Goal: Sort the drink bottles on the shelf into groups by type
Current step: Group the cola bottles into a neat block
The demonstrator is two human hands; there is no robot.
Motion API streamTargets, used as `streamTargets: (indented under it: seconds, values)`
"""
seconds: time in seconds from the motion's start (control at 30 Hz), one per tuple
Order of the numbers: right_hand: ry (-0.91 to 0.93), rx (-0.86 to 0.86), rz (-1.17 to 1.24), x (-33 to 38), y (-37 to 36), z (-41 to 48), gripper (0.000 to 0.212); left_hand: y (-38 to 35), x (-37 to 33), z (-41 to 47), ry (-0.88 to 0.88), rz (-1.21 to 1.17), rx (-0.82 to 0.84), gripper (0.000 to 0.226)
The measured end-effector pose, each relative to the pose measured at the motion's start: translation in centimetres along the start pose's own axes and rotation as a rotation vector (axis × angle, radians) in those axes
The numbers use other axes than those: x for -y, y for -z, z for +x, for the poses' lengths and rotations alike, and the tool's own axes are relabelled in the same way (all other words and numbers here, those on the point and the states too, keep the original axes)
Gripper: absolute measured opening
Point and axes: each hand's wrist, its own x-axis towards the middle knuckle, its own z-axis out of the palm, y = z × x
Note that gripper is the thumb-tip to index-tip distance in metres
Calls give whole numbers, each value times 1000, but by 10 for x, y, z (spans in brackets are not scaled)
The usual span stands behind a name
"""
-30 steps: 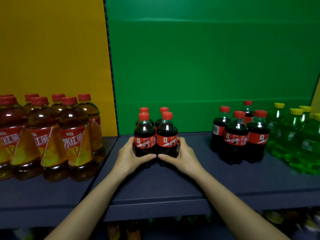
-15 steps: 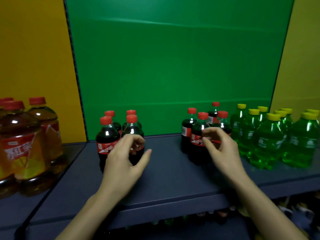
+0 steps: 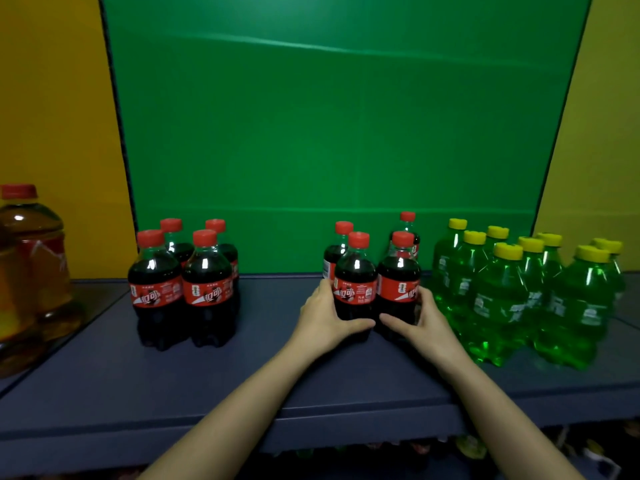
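Dark cola bottles stand between left hand and right hand, both gripping them.

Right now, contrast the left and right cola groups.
The left cola group stands untouched; the right cola group is held between left hand and right hand. The left cola group stands alone; the right cola group sits beside the green bottles. Both: four red-capped bottles.

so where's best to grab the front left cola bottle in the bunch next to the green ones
Take the front-left cola bottle around its labelled middle, coming from the front and left. It stands upright with a neighbouring cola bottle close on its right and a rear cola bottle behind, so only those sides are free. The left hand grips it there.
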Motion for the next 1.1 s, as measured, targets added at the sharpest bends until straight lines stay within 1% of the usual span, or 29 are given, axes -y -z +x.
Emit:
streamTargets:
  seconds: [0.13,0.23,0.33,0.5,0.57,0.67,0.9,1.1]
  values:
    - [35,-32,-39,0,-1,-2,65,1,-1,-1,16,-36,-38,63]
    - [82,-21,-49,6,-3,-10,62,13,9,-10,16,-3,-89,59]
    - [140,21,-46,15,-11,-14,56,30,23,-15,14,44,-162,58]
    - [165,116,-7,38,-45,-7,53,55,40,-12,117,59,-210,58]
    - [170,152,10,45,-60,-2,54,60,42,-9,150,66,-224,59]
    - [172,168,29,49,-78,7,61,65,46,-3,183,61,-230,58]
    - [156,89,-89,45,-100,21,66,63,53,10,211,57,-248,58]
    - [113,-15,-248,41,-107,32,64,57,58,19,207,13,-228,56]
